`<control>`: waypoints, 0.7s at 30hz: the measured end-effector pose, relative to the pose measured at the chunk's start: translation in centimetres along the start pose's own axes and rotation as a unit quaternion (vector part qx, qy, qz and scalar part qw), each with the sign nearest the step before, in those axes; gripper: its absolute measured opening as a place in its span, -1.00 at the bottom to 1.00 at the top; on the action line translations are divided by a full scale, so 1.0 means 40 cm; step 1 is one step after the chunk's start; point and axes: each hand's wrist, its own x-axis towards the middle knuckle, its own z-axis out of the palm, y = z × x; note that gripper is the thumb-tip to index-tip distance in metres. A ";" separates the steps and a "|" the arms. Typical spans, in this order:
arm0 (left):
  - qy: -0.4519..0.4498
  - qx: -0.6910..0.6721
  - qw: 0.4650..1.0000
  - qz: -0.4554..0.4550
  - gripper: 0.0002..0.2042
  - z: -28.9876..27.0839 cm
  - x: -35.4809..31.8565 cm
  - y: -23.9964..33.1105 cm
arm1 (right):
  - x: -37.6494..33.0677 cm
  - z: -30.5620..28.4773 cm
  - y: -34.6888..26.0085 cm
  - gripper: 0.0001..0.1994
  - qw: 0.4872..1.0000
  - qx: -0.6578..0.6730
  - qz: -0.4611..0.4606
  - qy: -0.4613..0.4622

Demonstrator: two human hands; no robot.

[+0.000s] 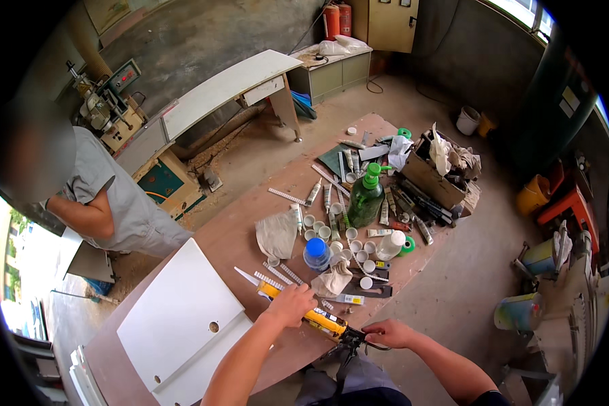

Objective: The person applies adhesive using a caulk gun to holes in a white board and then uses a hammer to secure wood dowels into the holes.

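Observation:
A caulking gun with a yellow sealant cartridge (326, 321) lies across the near edge of the brown table, its white nozzle pointing to the far left. My left hand (292, 304) is closed round the front half of the cartridge. At the black rear end of the gun, my right hand (388, 333) has its fingers bent around the rod; part of the grip is hidden. Left of the gun lie white panels (183, 311) with round holes. Just beyond my left hand sit a crumpled cloth (333, 279) and a blue-capped bottle (317, 254).
Paint tubes, small white cups (325, 232) and a green pump bottle (367, 197) crowd the table's far half. A box of rags (434, 166) stands at its right edge. Someone in grey (125, 183) stands at the left by a machine. Paint buckets (519, 312) stand at right.

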 end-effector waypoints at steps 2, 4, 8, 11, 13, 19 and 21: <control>-0.024 -0.006 1.000 0.000 -0.59 0.012 0.026 -0.019 | 0.053 -0.041 -0.013 -0.51 0.981 -0.130 -0.025 0.143; -0.045 0.000 0.999 -0.019 -0.57 0.021 0.036 -0.048 | 0.111 -0.080 -0.035 -0.57 0.938 -0.153 -0.048 0.307; -0.027 0.019 0.996 -0.078 -0.56 0.035 0.015 -0.056 | 0.182 -0.099 -0.055 -0.63 0.903 -0.291 -0.076 0.308; 0.003 0.028 0.991 -0.129 -0.54 0.014 -0.004 -0.039 | 0.210 -0.096 -0.026 -0.62 0.894 -0.305 -0.102 0.313; 0.033 0.011 0.984 -0.173 -0.54 0.001 -0.028 -0.012 | 0.197 -0.101 -0.052 -0.62 0.902 -0.238 -0.114 0.342; 0.197 -0.066 0.938 -0.276 -0.62 0.014 -0.064 0.184 | 0.276 -0.161 -0.129 -0.65 0.909 -0.154 -0.115 0.371; 0.225 -0.097 0.923 -0.296 -0.67 0.018 -0.073 0.258 | 0.331 -0.152 -0.133 -0.65 0.903 -0.175 -0.111 0.376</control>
